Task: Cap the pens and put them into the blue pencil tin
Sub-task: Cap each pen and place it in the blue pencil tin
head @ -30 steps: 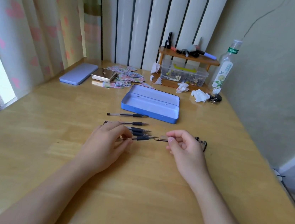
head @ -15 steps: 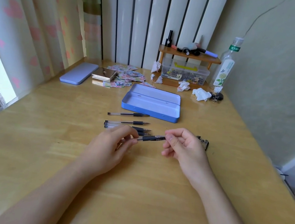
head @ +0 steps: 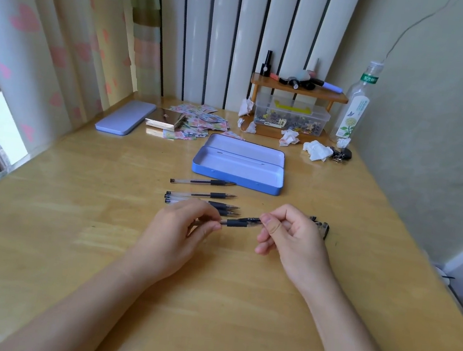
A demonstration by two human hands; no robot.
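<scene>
The blue pencil tin [head: 236,176] lies open on the wooden table, its inside bare. Several uncapped clear pens with black grips [head: 201,194] lie in a row just in front of it, tips to the right. My left hand [head: 180,227] pinches the barrel of one pen [head: 237,223] held just above the table. My right hand [head: 290,235] grips a cap [head: 252,220] that sits over that pen's tip end. More caps [head: 320,225] lie partly hidden behind my right hand.
A closed lilac tin [head: 125,117], a silver box [head: 165,119] and scattered stickers lie at the back left. A small wooden shelf [head: 299,91] over a clear plastic box, crumpled tissues [head: 316,151] and a bottle [head: 353,108] stand at the back right. Wall on the right.
My left hand lifted one pen off the row. My right hand brought a cap to it, and the cap now sits over the pen's tip.
</scene>
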